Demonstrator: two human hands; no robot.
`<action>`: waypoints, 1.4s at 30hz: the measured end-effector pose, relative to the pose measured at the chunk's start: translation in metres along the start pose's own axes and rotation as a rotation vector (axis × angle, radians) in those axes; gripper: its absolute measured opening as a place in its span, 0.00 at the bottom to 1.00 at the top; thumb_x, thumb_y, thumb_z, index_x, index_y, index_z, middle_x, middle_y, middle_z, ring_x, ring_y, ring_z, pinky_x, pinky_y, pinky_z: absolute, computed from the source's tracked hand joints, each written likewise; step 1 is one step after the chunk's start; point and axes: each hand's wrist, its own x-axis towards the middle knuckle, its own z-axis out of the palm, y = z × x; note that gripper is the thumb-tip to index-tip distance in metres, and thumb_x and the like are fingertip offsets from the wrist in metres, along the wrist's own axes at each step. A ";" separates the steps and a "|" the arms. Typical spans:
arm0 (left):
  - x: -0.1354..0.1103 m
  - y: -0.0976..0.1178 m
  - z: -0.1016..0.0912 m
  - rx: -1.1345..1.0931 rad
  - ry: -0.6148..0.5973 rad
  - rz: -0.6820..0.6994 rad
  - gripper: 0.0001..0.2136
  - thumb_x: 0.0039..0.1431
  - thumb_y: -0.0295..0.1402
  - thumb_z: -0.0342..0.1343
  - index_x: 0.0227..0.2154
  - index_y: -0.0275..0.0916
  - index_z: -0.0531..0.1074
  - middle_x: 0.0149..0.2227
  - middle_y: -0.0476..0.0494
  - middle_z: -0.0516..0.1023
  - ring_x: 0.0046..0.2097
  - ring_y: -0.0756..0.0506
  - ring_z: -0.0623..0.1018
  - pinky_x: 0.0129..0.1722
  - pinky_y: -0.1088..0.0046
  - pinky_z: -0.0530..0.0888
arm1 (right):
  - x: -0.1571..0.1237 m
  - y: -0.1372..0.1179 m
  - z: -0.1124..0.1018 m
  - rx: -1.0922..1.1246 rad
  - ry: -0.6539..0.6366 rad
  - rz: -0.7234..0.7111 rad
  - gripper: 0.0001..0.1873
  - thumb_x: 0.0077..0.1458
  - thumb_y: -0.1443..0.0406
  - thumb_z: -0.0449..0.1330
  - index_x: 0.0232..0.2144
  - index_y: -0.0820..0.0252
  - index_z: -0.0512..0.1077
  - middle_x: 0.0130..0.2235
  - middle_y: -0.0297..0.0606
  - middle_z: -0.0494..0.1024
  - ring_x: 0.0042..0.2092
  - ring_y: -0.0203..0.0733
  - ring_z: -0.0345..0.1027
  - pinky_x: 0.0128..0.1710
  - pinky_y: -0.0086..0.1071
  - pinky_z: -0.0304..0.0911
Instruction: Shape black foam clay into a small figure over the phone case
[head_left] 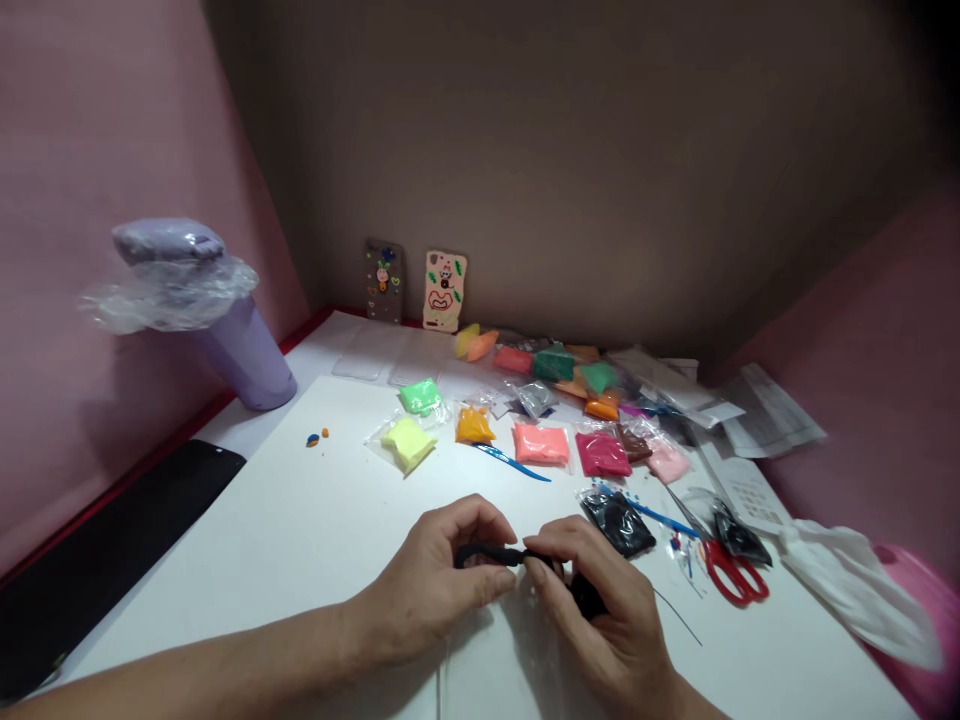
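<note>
A strand of black modelling clay (491, 554) stretches between my two hands over the white table. My left hand (442, 560) grips its left end, with thumb and fingers curled round it. At the strand's right end my right hand (600, 600) pinches with thumb and forefinger. A thicker dark lump (587, 597), apparently more of the clay, is tucked in my right palm, partly hidden by the fingers. Under my hands lies a clear sheet or case (499, 660), its shape hard to make out. The black clay packet (619, 522) is just beyond my right hand.
Several coloured clay packets (541, 443) lie across the table, near a blue modelling tool (514, 462). Red-handled scissors (735, 575) rest at right. Two decorated phone cases (445, 290) lean on the back wall. A purple lamp-like object (244, 350) wrapped in plastic stands left.
</note>
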 end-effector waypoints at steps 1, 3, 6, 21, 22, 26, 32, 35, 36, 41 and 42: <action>0.000 0.000 0.000 0.036 0.005 0.017 0.05 0.48 0.27 0.58 0.29 0.35 0.69 0.27 0.49 0.69 0.30 0.51 0.66 0.31 0.73 0.62 | 0.000 0.000 0.000 -0.003 -0.003 -0.005 0.09 0.55 0.73 0.55 0.38 0.59 0.68 0.31 0.37 0.68 0.32 0.39 0.64 0.27 0.33 0.59; -0.001 0.000 0.001 0.102 0.015 0.037 0.03 0.50 0.27 0.57 0.28 0.35 0.69 0.27 0.49 0.69 0.30 0.51 0.65 0.32 0.73 0.62 | 0.001 0.000 0.001 -0.007 -0.004 -0.016 0.09 0.55 0.73 0.55 0.38 0.59 0.68 0.31 0.37 0.68 0.32 0.39 0.64 0.27 0.32 0.59; -0.001 -0.002 0.001 0.151 0.021 0.054 0.03 0.52 0.28 0.56 0.29 0.35 0.69 0.27 0.49 0.69 0.30 0.50 0.65 0.31 0.73 0.62 | 0.000 -0.001 0.001 -0.005 0.000 -0.029 0.09 0.54 0.74 0.55 0.38 0.59 0.68 0.31 0.38 0.68 0.32 0.39 0.64 0.27 0.32 0.60; 0.000 -0.009 -0.002 0.162 0.026 0.111 0.07 0.56 0.33 0.55 0.28 0.35 0.71 0.26 0.49 0.69 0.30 0.50 0.66 0.31 0.73 0.63 | 0.004 0.000 0.000 -0.030 -0.014 -0.138 0.13 0.52 0.76 0.55 0.41 0.62 0.69 0.31 0.39 0.68 0.29 0.36 0.65 0.23 0.30 0.62; 0.001 -0.009 -0.002 0.151 0.022 0.102 0.07 0.56 0.34 0.55 0.28 0.35 0.71 0.26 0.50 0.68 0.30 0.51 0.65 0.31 0.74 0.62 | 0.003 0.001 0.000 -0.038 -0.009 -0.139 0.13 0.52 0.76 0.55 0.41 0.62 0.69 0.31 0.39 0.68 0.28 0.36 0.65 0.23 0.29 0.62; 0.001 -0.009 -0.002 0.129 0.018 0.072 0.07 0.57 0.34 0.54 0.29 0.35 0.71 0.25 0.51 0.67 0.28 0.52 0.64 0.30 0.74 0.62 | 0.002 0.004 0.001 -0.033 0.007 -0.137 0.14 0.52 0.77 0.55 0.41 0.61 0.69 0.31 0.39 0.67 0.29 0.37 0.67 0.23 0.29 0.62; 0.000 -0.010 -0.002 0.065 0.046 0.079 0.05 0.54 0.32 0.57 0.32 0.36 0.69 0.30 0.48 0.70 0.33 0.50 0.67 0.34 0.73 0.63 | 0.001 0.008 0.001 -0.037 -0.016 -0.141 0.17 0.51 0.77 0.56 0.43 0.61 0.68 0.33 0.40 0.68 0.30 0.37 0.68 0.25 0.30 0.64; 0.000 -0.012 -0.002 0.026 0.033 0.069 0.07 0.55 0.34 0.57 0.33 0.36 0.69 0.30 0.48 0.70 0.31 0.51 0.66 0.32 0.74 0.63 | 0.001 0.008 0.001 -0.037 -0.028 -0.142 0.18 0.51 0.77 0.56 0.44 0.60 0.68 0.33 0.40 0.68 0.29 0.36 0.67 0.24 0.29 0.63; 0.000 -0.013 -0.002 0.006 0.023 0.062 0.07 0.55 0.34 0.57 0.34 0.36 0.69 0.30 0.49 0.69 0.30 0.52 0.66 0.31 0.74 0.63 | 0.000 0.008 0.001 -0.036 -0.027 -0.144 0.18 0.51 0.77 0.56 0.44 0.60 0.68 0.33 0.39 0.67 0.28 0.36 0.67 0.23 0.28 0.63; 0.001 -0.015 -0.001 -0.068 0.028 0.040 0.08 0.54 0.34 0.58 0.33 0.36 0.68 0.27 0.51 0.68 0.27 0.53 0.66 0.29 0.75 0.64 | 0.000 0.007 0.000 -0.071 -0.037 -0.138 0.15 0.52 0.77 0.56 0.41 0.59 0.70 0.32 0.38 0.66 0.27 0.34 0.66 0.22 0.27 0.62; 0.001 -0.015 -0.001 -0.077 0.028 0.035 0.08 0.54 0.34 0.58 0.33 0.36 0.68 0.27 0.51 0.68 0.27 0.53 0.67 0.29 0.75 0.64 | 0.000 0.006 0.000 -0.076 -0.036 -0.140 0.15 0.52 0.77 0.56 0.41 0.59 0.70 0.31 0.38 0.66 0.27 0.34 0.66 0.22 0.27 0.62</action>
